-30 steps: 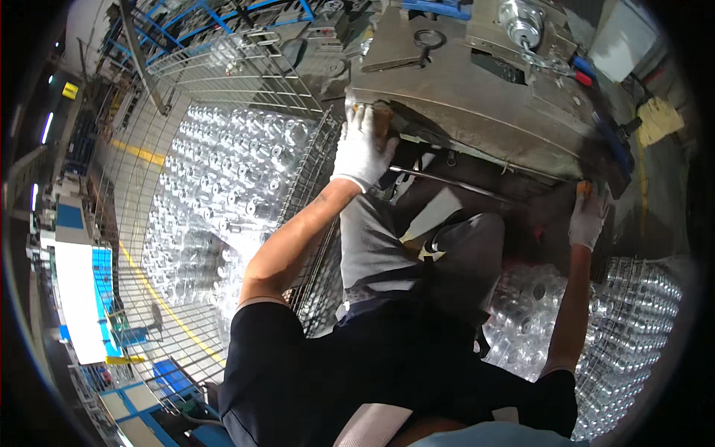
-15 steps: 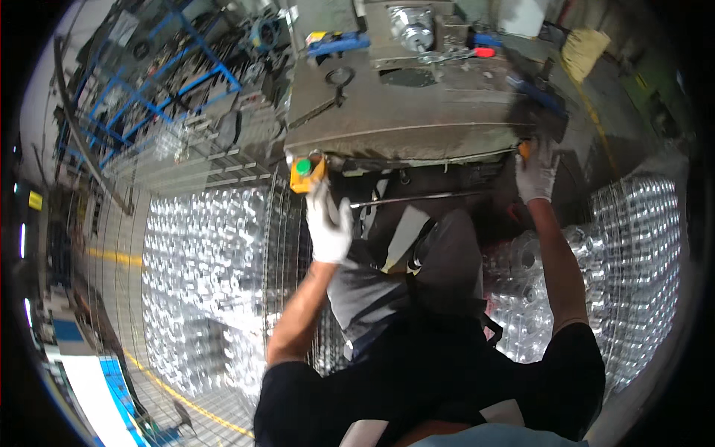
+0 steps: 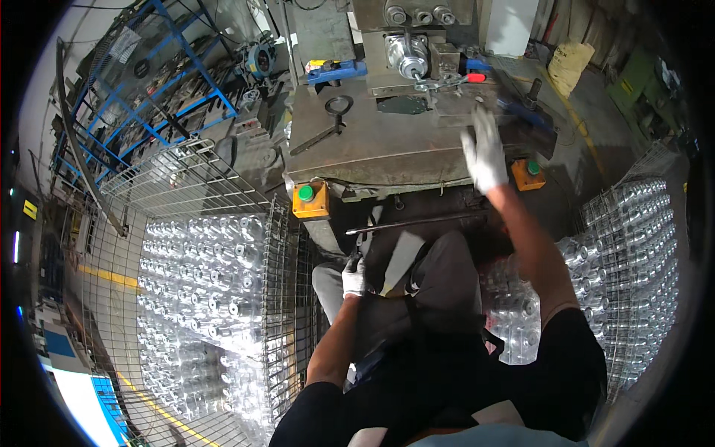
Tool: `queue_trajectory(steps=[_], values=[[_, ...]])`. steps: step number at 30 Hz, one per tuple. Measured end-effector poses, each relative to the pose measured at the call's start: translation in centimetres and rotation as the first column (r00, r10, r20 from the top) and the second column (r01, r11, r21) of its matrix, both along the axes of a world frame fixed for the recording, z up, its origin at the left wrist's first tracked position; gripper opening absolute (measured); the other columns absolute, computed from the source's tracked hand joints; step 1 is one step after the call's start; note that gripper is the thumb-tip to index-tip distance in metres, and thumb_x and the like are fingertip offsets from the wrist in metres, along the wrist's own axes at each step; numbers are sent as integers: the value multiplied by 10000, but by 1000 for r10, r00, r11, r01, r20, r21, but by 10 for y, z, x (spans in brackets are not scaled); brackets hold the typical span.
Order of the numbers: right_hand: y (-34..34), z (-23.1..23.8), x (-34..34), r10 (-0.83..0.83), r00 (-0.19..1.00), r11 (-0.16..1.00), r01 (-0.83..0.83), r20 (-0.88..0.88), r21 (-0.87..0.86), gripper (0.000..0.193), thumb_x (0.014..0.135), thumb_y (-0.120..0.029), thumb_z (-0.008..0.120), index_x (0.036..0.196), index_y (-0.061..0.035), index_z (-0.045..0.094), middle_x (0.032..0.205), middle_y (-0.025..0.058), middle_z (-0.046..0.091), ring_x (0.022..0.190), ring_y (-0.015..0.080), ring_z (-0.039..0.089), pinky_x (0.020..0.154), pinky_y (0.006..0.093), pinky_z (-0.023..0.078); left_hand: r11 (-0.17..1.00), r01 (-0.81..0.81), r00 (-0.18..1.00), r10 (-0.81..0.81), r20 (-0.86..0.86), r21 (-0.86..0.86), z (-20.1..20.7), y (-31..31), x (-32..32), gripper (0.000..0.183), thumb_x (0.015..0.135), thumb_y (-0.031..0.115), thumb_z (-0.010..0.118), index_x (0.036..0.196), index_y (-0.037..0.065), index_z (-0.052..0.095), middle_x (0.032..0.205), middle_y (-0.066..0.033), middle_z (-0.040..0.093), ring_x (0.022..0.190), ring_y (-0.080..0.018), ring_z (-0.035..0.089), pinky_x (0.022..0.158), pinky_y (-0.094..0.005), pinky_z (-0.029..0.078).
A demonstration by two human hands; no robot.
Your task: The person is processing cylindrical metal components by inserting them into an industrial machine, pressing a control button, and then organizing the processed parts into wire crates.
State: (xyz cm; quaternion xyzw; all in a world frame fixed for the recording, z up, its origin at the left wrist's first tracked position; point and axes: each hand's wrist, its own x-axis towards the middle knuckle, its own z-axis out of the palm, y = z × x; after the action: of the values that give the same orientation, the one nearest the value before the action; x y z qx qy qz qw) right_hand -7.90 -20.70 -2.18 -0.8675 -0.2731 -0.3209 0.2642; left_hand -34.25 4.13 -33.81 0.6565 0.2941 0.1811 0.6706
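Note:
My right hand (image 3: 485, 153), in a white glove, is raised over the front right edge of the steel machine table (image 3: 357, 149). Its fingers are stretched out and hold nothing. Beyond it, a toggle clamp with a red handle (image 3: 475, 77) lies by a shiny round metal part (image 3: 407, 56) seated in the fixture. My left hand (image 3: 354, 279), also gloved, is low by my left knee, fingers curled in. A small dark shape shows at its fingertips; what it is I cannot make out. Above that hand runs a metal bar (image 3: 410, 223) under the table.
Yellow boxes with green buttons hang at the table's front left (image 3: 310, 200) and front right (image 3: 528, 175). Wire cages with stacked shiny metal parts stand left (image 3: 201, 276) and right (image 3: 633, 231). A ring-ended tool (image 3: 339, 106) and a blue tool (image 3: 335, 71) lie on the table.
My left hand has dropped from the left button box to beside my knee. My right hand has left the right button box and moved up and left over the table edge.

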Motion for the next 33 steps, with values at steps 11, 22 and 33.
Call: queue_trajectory(steps=[11, 22, 33], values=[[-7, 53, 129, 2, 929, 983, -69, -369, -169, 461, 937, -421, 353, 1049, -64, 623, 967, 207, 635, 862, 324, 608, 728, 450, 452, 905, -249, 968, 245, 57, 345, 154, 38, -77, 284, 900, 165, 550, 1101, -33, 584, 944, -129, 650, 886, -167, 603, 771, -305, 484], [3, 49, 37, -156, 941, 983, 117, -301, -141, 513, 903, -446, 497, 1270, -89, 517, 1283, 125, 531, 1175, 264, 502, 976, 353, 387, 341, -485, 604, 796, 27, 806, 80, 195, -198, 279, 778, 188, 644, 1033, 82, 601, 889, -112, 625, 829, -243, 598, 781, -364, 488], [158, 31, 142, 48, 898, 642, 308, -437, 703, 911, 659, -300, 795, 1337, -6, 263, 1274, 186, 449, 1048, 268, 538, 884, 346, 430, 447, -149, 272, 876, -398, 882, 23, 289, -211, 910, 607, 522, 761, 1327, 111, 386, 1079, -197, 597, 970, -383, 594, 822, -489, 483]])
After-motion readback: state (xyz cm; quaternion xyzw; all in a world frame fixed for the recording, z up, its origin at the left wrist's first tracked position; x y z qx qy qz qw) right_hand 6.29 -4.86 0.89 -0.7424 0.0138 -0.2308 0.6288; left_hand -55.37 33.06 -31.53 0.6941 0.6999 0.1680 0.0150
